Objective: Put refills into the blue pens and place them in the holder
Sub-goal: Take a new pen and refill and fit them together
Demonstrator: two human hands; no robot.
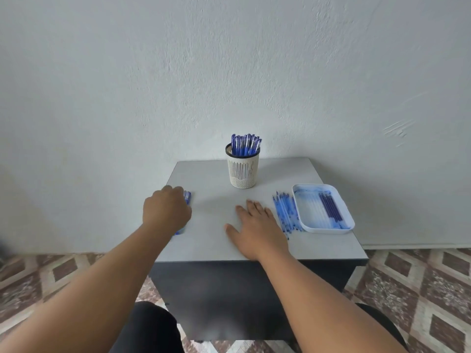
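Both hands lie on the small grey square-topped counter (pixel 216 215) in the head view; the left hand (pixel 165 212) sits at the counter's left edge with its fingers curled down over a small heap of blue pens (pixel 187 196), whose clear and blue ends show past the knuckles and again beneath the wrist; the fingers seem to close on the pens, though the grasp itself is hidden under the hand; the right hand (pixel 257 230) rests flat near the counter's middle, palm down, fingers straight and slightly spread, holding nothing; just beside its fingertips, to the right, lies a loose bundle of thin blue refills (pixel 286 212), roughly parallel and pointing away from the person; touching or nearly touching that bundle on its right stands a shallow white rectangular plastic tray (pixel 328 230) with rounded corners and blue ink stains, in which several darker blue refills (pixel 330 207) lie side by side along with paler ones; at the far middle of the counter, close to the pale textured wall (pixel 229 59), stands a cream slotted cylindrical holder (pixel 243 171) with a dark rim, upright and filled with a cluster of capped blue pens (pixel 246 143); below, a patterned brown and cream tiled floor (pixel 420 289) surrounds the counter
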